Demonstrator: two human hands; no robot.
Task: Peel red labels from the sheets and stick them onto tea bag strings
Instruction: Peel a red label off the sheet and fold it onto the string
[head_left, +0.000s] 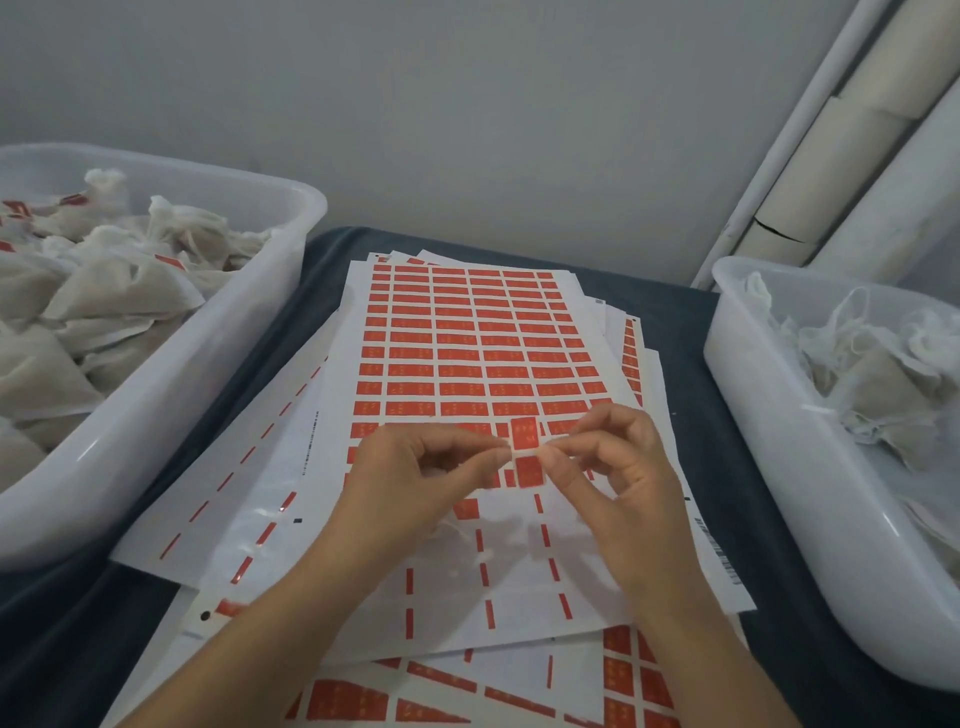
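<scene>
**A:** ok so the red label (524, 451) is up off the sheet, standing tall-ways between our two hands, with a thin white string (521, 451) running across its middle. That's over the lower part of the top sheet (467, 332).

**B:** yep. Our left hand (415, 470) has a narrow grip, thumb and forefinger pinching the string right at the label's left edge. Our right hand (605, 462) does the same from the right, fingertips pinched on the string just beside the label, other fingers curled loose.

**A:** is the tea bag in view? We see something pale under the hands around the stripped part of the sheet but it's too blurry to call.

**B:** same, can't tell. The top sheet still has most of its red labels in rows up top, and the near part is peeled, just thin red dashes left on the shiny backing.

**A:** under it we've got a messy stack of sheets (270, 488) fanned out, some stripped, some with labels poking out at the near edge and right side. All on the dark blue tabletop (670, 312).

**B:** left tub (244, 322) is white plastic, piled with tea bags (104, 301), a few with red tags showing. Right tub (769, 415) holds more bags with loose white strings, no red that we can make out.

**A:** grey wall behind, and white pipes (852, 156) leaning in the right corner.
</scene>
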